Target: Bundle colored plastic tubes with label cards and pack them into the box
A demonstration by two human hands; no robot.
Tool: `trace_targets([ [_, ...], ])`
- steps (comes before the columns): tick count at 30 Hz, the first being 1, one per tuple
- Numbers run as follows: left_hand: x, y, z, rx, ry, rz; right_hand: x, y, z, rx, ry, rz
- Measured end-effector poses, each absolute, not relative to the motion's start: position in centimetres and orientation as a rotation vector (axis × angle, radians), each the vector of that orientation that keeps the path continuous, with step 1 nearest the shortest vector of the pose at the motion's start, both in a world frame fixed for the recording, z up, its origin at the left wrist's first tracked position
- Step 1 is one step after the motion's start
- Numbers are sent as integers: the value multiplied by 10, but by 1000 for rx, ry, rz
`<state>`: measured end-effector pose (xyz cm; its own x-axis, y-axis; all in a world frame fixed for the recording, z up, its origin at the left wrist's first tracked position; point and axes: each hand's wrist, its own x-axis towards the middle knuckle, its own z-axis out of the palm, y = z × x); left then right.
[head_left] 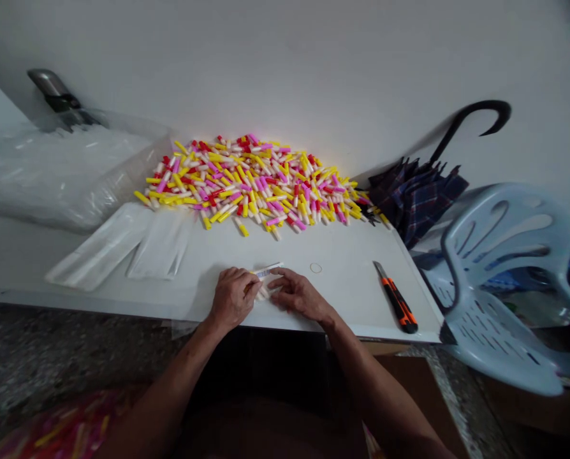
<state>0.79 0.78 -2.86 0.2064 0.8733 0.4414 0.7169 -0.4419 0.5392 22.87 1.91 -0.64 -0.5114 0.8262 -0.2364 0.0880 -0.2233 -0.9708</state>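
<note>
My left hand [233, 298] pinches a small clear plastic bag [264, 291] low over the table's front edge. Pale stick-like pieces show in the bag, along with a white printed strip [268, 270] at its top. From the other side, the curved fingers of my right hand [300, 296] hold the bag's right end. Both hands partly hide it. Beyond them lies a wide heap of small two-coloured plastic tubes [251, 182], pale with yellow, red or pink ends. A thin rubber band [316, 268] rests right of my right hand.
An orange-and-black utility knife [396, 299] lies near the table's right end. Flat clear bags [158, 245] and a large plastic sack [74, 169] occupy the left. A folded umbrella [412, 194] leans behind a light-blue chair [500, 223] at right.
</note>
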Motion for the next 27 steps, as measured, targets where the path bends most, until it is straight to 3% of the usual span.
trace_targets([
  [7, 8, 28, -11, 2372, 1435, 799, 225, 16, -16, -1085, -1472, 1671],
  [15, 6, 23, -26, 2292, 1363, 1076, 227, 6, -16, -1057, -1692, 1565],
  [21, 6, 20, -19, 2388, 1388, 923, 232, 16, -10, -992, -1847, 1608],
  [27, 3, 19, -20, 2346, 1421, 992, 225, 23, -18, -955, -1733, 1592],
])
